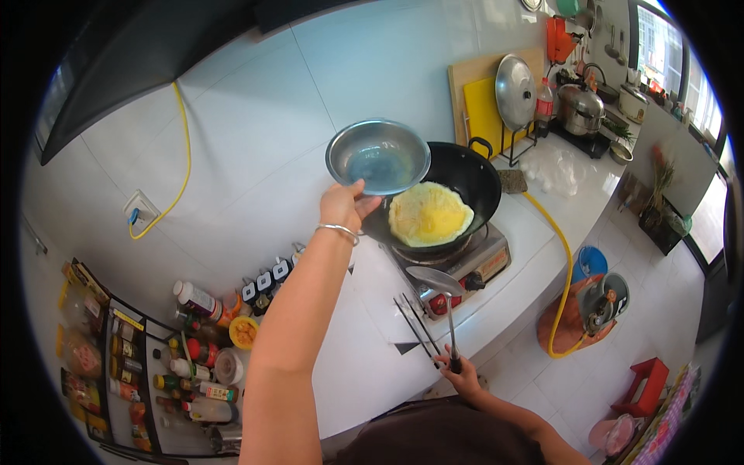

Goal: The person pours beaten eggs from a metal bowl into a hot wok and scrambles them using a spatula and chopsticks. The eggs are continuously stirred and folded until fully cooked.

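My left hand (pixel 344 210) grips the near rim of a stainless steel bowl (pixel 347 148), thumb on the rim. The bowl is raised at the wok's left edge and tilted so its inside faces me; a little wet residue shows in it. Below and to its right, a yellow egg sheet (pixel 433 216) lies in the black wok (pixel 474 168), which sits on a tabletop gas stove (pixel 485 261). By the counter's front edge, my right hand (pixel 463 376) holds a metal wok spatula (pixel 437 279) by its dark handle, together with two dark chopsticks (pixel 417 328).
Bottles and jars fill a black rack (pixel 152 401) at left. Behind the wok stand cutting boards (pixel 483 107) and a lid (pixel 515 93) on a stand. A yellow hose (pixel 568 279) runs over the counter's edge to a gas cylinder (pixel 604 305). A red stool (pixel 642 386) is on the floor.
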Available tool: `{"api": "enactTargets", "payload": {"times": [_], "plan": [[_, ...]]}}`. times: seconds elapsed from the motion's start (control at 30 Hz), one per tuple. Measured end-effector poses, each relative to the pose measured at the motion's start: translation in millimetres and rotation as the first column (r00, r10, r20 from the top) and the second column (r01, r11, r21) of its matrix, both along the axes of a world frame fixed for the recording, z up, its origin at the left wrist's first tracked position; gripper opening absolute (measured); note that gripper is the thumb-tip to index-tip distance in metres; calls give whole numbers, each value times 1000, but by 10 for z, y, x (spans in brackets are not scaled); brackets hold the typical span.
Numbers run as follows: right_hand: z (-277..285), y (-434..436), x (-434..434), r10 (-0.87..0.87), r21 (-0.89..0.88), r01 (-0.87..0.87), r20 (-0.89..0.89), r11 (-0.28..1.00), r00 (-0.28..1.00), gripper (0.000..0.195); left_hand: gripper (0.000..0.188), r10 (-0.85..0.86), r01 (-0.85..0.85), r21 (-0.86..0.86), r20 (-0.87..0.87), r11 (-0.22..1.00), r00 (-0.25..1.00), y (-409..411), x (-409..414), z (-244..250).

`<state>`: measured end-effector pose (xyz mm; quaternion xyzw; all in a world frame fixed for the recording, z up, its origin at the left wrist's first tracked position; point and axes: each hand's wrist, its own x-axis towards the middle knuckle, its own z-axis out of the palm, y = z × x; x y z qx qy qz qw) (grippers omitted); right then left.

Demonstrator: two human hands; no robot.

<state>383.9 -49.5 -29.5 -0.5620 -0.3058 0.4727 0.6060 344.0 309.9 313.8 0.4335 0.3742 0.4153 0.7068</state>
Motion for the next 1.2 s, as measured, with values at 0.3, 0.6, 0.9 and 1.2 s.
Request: {"api": "enactTargets", "payload": {"times": [0.3, 0.6, 0.9, 1.2], "plan": [[855, -133, 621, -216, 90, 215, -2, 972, 976, 16, 12, -4, 27, 134, -170, 991, 985, 46, 101, 68], [2204, -89, 1859, -210, 11, 242, 537, 970, 817, 25, 7, 464, 232, 830, -490, 508, 738, 74, 180, -49], [2664, -42, 2375, -28, -30, 76, 750, 997, 661, 34, 11, 730, 396, 916, -313, 62, 607, -425, 580, 468], [2760, 41, 2480, -131, 162, -6, 813, 987, 568, 50, 10, 825, 480, 870, -187, -113, 533, -585, 777, 612]]}}
